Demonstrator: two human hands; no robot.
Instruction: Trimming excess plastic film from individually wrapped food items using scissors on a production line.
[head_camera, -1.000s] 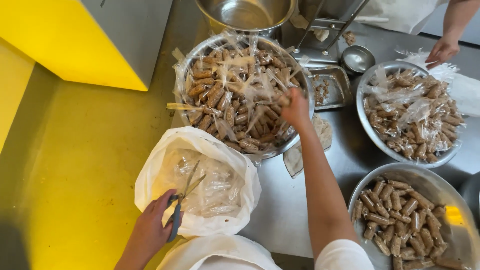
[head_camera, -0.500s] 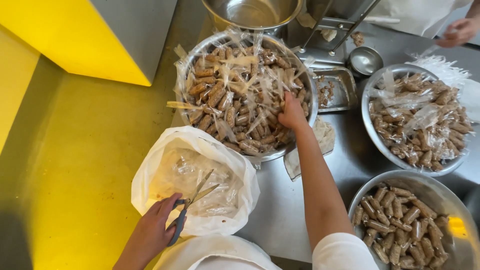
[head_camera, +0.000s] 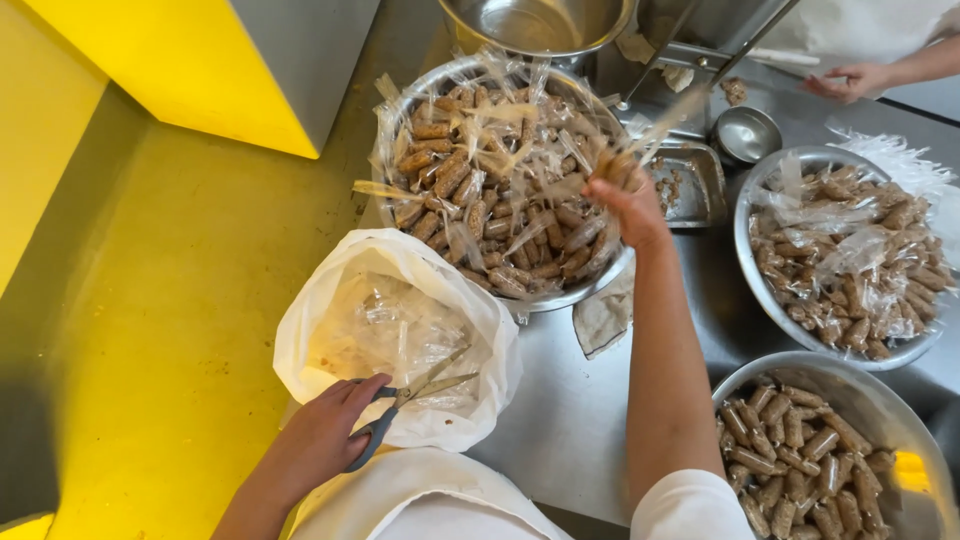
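Nearest the body, the left hand (head_camera: 325, 440) clenched scissors (head_camera: 405, 405) over a white bag (head_camera: 395, 335) of clear trimmings. Beyond, on the tabletop (head_camera: 570, 420), the right hand (head_camera: 625, 200) pinched one wrapped roll (head_camera: 612, 165) above the full bowl (head_camera: 500, 180); many seemingly awaited trimming. Far right sat another wrapped bowlful (head_camera: 845, 255).

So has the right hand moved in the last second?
Yes. The right hand has lifted a wrapped roll and drawn back toward the near rim of the big bowl.
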